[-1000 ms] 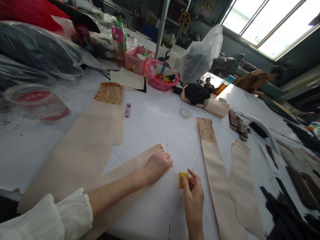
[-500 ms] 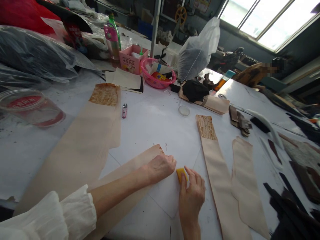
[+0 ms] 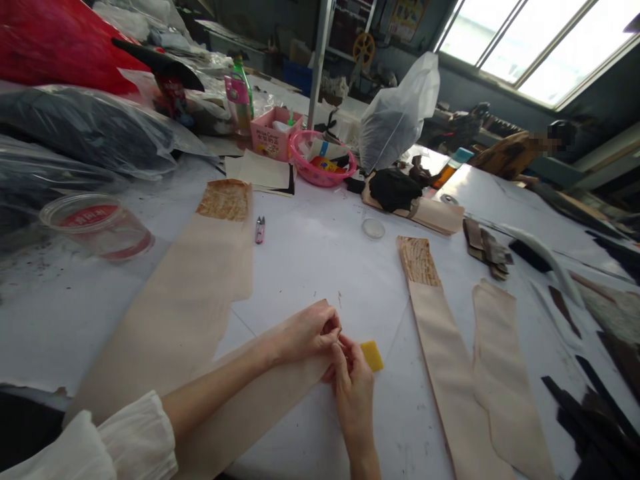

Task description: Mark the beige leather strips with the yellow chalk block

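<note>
My left hand (image 3: 306, 333) rests on the far end of a long tan strip (image 3: 240, 413) that runs back toward me, its fingers curled and pinching at the strip's tip. My right hand (image 3: 353, 390) comes up from below and meets it, fingertips touching the left hand's fingers. A small yellow block (image 3: 373, 355) sticks out from the right side of the right hand's closed fingers and lies against the white table (image 3: 320, 260).
A wide tan sheet (image 3: 185, 300) lies to the left and two more tan strips (image 3: 445, 353) to the right. Small snips (image 3: 259, 229), a clear lid (image 3: 373, 228), a plastic tub (image 3: 97, 223), a pink basket (image 3: 323, 160) and bagged material (image 3: 397, 117) stand farther back. Dark scraps (image 3: 595, 393) cover the right side.
My right hand has moved left with the yellow block until its fingers meet my left hand. My left hand's fingers have curled into a pinch at the strip's end.
</note>
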Tool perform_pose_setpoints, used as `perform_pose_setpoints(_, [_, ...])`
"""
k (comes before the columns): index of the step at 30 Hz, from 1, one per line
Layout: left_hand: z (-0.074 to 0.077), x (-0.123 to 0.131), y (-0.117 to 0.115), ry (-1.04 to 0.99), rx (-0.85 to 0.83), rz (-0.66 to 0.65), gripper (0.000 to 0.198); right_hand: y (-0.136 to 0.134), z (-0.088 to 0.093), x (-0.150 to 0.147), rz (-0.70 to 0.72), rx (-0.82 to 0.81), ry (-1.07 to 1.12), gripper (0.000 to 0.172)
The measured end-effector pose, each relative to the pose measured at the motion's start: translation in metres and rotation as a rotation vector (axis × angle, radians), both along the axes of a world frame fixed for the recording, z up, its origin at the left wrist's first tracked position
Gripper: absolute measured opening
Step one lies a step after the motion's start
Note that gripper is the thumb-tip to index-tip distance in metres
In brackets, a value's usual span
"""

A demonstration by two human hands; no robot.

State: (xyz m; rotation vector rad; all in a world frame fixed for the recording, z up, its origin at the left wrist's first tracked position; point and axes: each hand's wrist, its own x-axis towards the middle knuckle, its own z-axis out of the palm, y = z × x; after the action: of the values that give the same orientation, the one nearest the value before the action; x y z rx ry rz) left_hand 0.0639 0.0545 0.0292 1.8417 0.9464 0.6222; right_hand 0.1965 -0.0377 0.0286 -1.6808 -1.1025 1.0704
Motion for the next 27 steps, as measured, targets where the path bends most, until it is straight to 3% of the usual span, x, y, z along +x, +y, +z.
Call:
perform_pose_setpoints(5, [0.001, -0.005, -0.01, -0.09, -0.087, -0.038, 0.004, -0.008, -0.003, -0.003, 0.042, 0.094, -0.144, 0.031])
perform_pose_setpoints(9, [0.005, -0.013, -0.018, -0.124, -0.159, -0.044, 0.002, -0.017, -0.003, -0.008, 0.006, 0.102, -0.205, 0.033])
perform_pose_setpoints(15, [0.014, -0.021, -0.025, -0.179, -0.336, -0.073, 0.006, -0.022, -0.002, -0.017, -0.02, 0.038, -0.174, 0.035])
perform_pose_setpoints(21, [0.009, -0.032, -0.03, -0.327, -0.615, -0.122, 0.016, -0.024, -0.008, -0.003, -0.144, -0.006, -0.135, 0.036])
perform_pose_setpoints(27, [0.012, -0.034, -0.038, -0.453, -0.754, -0.079, 0.035, -0.029, -0.007, -0.006, -0.06, -0.085, 0.062, 0.042])
